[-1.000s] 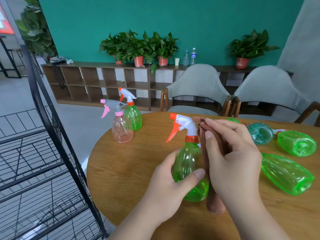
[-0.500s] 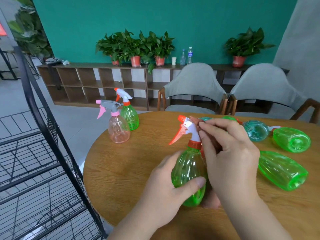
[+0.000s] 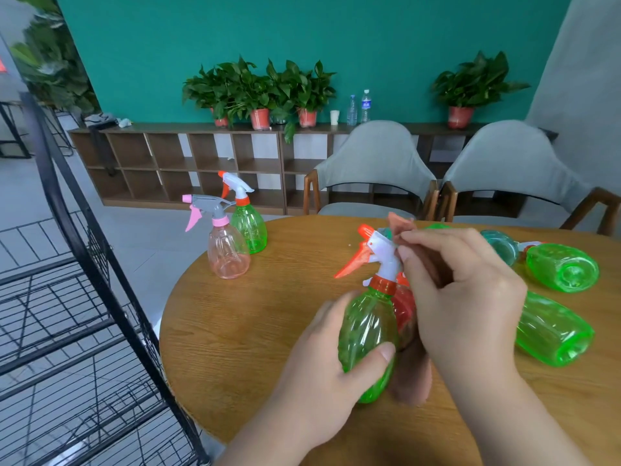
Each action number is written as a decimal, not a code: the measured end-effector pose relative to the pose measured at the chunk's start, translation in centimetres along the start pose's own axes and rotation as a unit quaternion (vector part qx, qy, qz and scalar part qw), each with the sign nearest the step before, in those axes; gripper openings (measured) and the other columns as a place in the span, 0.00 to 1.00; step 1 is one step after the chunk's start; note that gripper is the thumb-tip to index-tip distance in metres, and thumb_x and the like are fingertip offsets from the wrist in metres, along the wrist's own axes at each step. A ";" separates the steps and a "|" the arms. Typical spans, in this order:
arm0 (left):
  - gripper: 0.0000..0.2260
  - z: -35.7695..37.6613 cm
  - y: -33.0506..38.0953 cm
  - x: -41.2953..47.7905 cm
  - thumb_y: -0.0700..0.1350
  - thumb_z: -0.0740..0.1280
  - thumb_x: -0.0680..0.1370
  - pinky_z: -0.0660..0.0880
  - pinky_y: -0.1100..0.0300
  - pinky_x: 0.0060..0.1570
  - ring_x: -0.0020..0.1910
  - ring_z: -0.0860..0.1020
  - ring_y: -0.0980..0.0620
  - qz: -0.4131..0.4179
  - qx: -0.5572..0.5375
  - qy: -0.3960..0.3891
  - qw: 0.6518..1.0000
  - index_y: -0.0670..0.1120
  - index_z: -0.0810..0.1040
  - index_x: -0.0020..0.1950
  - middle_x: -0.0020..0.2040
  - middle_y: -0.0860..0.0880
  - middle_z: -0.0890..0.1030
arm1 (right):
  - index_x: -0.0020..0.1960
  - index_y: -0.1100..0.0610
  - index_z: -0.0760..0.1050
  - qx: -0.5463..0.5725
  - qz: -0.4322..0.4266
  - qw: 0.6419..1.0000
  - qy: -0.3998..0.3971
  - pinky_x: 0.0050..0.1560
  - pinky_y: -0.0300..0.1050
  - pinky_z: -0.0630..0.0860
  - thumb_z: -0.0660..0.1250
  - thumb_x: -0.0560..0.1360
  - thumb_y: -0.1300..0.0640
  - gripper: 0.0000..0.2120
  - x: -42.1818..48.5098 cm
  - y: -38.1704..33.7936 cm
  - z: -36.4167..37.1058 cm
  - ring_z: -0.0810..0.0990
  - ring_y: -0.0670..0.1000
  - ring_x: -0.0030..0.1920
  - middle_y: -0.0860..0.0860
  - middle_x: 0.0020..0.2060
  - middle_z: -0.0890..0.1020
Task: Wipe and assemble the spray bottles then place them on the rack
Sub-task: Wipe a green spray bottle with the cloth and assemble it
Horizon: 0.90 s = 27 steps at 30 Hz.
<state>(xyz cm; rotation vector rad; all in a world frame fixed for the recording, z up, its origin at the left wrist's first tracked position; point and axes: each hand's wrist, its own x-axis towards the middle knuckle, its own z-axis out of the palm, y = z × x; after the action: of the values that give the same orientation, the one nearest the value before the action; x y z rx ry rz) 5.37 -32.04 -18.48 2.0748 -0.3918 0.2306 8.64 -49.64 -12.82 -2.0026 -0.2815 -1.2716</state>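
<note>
While the black wire rack [image 3: 84,297] stands well to the left of the left hand [image 3: 322,375], a pink spray bottle [image 3: 228,250] and a standing green bottle [image 3: 249,227] sit beyond that hand on the counter [image 3: 235,331]. The left hand wraps fingers and thumb round the held green bottle [image 3: 366,331]. Just right, the right hand [image 3: 463,297] pinches a brown cloth [image 3: 411,378] against its white sprayer head [image 3: 383,253]. Right of that hand, two capless green bottles [image 3: 551,331] lie on their sides.

Brown cloth [image 3: 413,378] mostly hidden behind the right hand [image 3: 463,297] and a green spray bottle [image 3: 366,334]; black wire rack [image 3: 121,284] cut off at left and bottom.
</note>
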 end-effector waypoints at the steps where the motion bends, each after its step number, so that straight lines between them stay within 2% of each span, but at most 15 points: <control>1: 0.30 -0.1 0.0 0.0 0.61 0.72 0.80 0.71 0.64 0.68 0.69 0.74 0.68 0.000 -0.001 -0.002 1.000 0.67 0.64 0.80 0.69 0.70 0.73 | 0.54 0.56 0.88 0.017 0.018 1.000 0.009 0.60 0.37 0.77 0.78 0.77 0.64 0.07 0.2 0.1 -0.2 0.85 0.45 0.54 0.46 0.51 0.86; 3: 0.31 -0.1 -0.1 0.0 0.64 0.70 0.79 0.73 0.60 0.69 0.69 0.74 0.66 -0.001 -0.004 -0.005 1.000 0.67 0.63 0.80 0.70 0.69 0.73 | 0.53 0.53 0.87 0.057 0.066 0.996 0.022 0.60 0.40 0.78 0.78 0.77 0.63 0.07 0.3 0.2 -0.4 0.84 0.42 0.55 0.45 0.51 0.86; 6: 0.32 0.0 -0.1 0.1 0.67 0.68 0.77 0.74 0.57 0.70 0.69 0.75 0.65 -0.001 -0.009 -0.001 1.000 0.67 0.63 0.80 0.70 0.69 0.73 | 0.52 0.47 0.87 0.120 0.155 0.980 0.028 0.64 0.50 0.80 0.78 0.77 0.61 0.09 0.4 0.1 -0.2 0.86 0.46 0.56 0.44 0.51 0.87; 8: 0.32 0.1 -0.2 0.1 0.67 0.68 0.77 0.74 0.56 0.71 0.69 0.75 0.64 -0.004 -0.015 0.001 1.000 0.67 0.63 0.80 0.70 0.69 0.73 | 0.53 0.47 0.87 0.130 0.175 0.976 0.018 0.65 0.52 0.80 0.77 0.77 0.60 0.09 0.4 -0.4 -0.1 0.86 0.47 0.58 0.44 0.52 0.87; 12: 0.34 0.3 -0.5 0.3 0.68 0.68 0.75 0.72 0.58 0.72 0.72 0.72 0.68 -0.003 -0.001 0.025 1.000 0.65 0.64 0.81 0.70 0.71 0.72 | 0.60 0.52 0.87 0.076 0.113 0.990 -0.037 0.67 0.35 0.73 0.73 0.79 0.58 0.10 -0.1 -1.9 0.3 0.82 0.42 0.62 0.46 0.58 0.84; 15: 0.37 0.2 -0.7 0.3 0.70 0.66 0.75 0.70 0.58 0.74 0.74 0.69 0.69 -0.005 0.004 0.035 0.999 0.64 0.62 0.82 0.72 0.72 0.70 | 0.67 0.56 0.84 0.013 0.042 0.997 -0.061 0.66 0.26 0.67 0.72 0.79 0.64 0.16 -0.9 -2.5 0.9 0.79 0.42 0.61 0.47 0.60 0.82; 19: 0.38 0.3 -0.5 0.1 0.68 0.68 0.75 0.71 0.57 0.74 0.74 0.69 0.67 0.004 0.018 0.022 1.000 0.64 0.61 0.83 0.74 0.70 0.70 | 0.67 0.60 0.84 -0.031 -0.026 0.998 -0.051 0.67 0.27 0.66 0.74 0.79 0.68 0.17 -2.1 -2.7 1.8 0.80 0.50 0.60 0.51 0.60 0.84; 24: 0.39 0.4 -0.7 0.1 0.67 0.69 0.74 0.74 0.56 0.70 0.72 0.72 0.67 0.003 0.037 0.022 0.999 0.61 0.61 0.83 0.72 0.68 0.71 | 0.62 0.60 0.87 -0.026 -0.077 0.992 -0.098 0.67 0.30 0.70 0.76 0.77 0.67 0.14 -2.8 -2.8 2.5 0.81 0.51 0.60 0.52 0.58 0.85; 27: 0.37 0.5 -0.4 0.1 0.66 0.70 0.76 0.74 0.58 0.70 0.71 0.72 0.67 0.013 0.037 0.029 0.999 0.63 0.60 0.83 0.71 0.68 0.70 | 0.60 0.61 0.87 -0.029 -0.069 0.996 -0.048 0.66 0.33 0.72 0.76 0.78 0.66 0.10 -1.6 -2.0 1.7 0.83 0.53 0.58 0.52 0.57 0.86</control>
<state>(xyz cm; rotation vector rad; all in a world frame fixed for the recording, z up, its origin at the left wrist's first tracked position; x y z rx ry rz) 5.58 -32.31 -19.09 2.1309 -0.3800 0.3254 7.99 -46.83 -13.64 -2.1277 -0.4403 -1.2840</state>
